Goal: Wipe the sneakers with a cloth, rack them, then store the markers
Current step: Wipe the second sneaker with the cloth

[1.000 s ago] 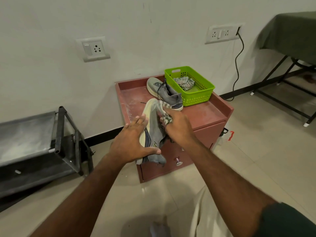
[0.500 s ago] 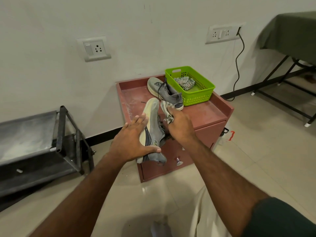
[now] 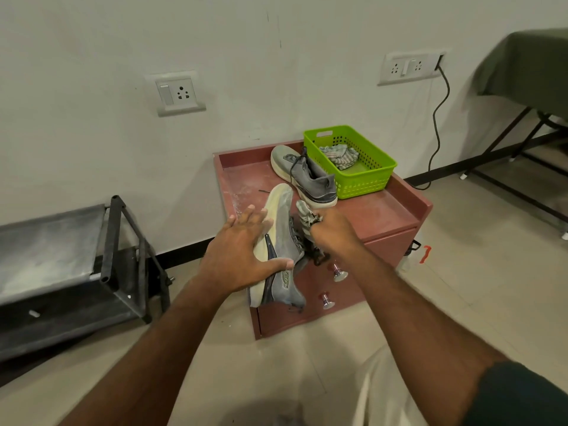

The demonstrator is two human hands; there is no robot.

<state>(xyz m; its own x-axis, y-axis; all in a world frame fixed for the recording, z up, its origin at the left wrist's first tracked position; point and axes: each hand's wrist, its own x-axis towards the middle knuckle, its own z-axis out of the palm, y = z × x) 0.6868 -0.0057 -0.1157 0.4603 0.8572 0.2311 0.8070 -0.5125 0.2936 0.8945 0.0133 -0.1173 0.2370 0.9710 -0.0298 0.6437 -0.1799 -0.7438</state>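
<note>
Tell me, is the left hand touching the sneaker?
Touching: the head view shows the left hand gripping the sneaker, thumb across its side.

Single view only, head-worn wide-angle, so no second camera and no overlap to report. It looks forward and down from standing height toward the wall (image 3: 92, 56), with the floor (image 3: 461, 302) filling the lower frame. Both forearms enter from the bottom edge, and the left hand (image 3: 236, 256) and right hand (image 3: 335, 232) sit near frame centre, close to the lens. The red bench (image 3: 384, 210) lies just beyond them, against the wall. Edges bow noticeably (wide-angle distortion): black rack (image 3: 116, 241) at far left, green-draped table (image 3: 528, 66) at far right.
</note>
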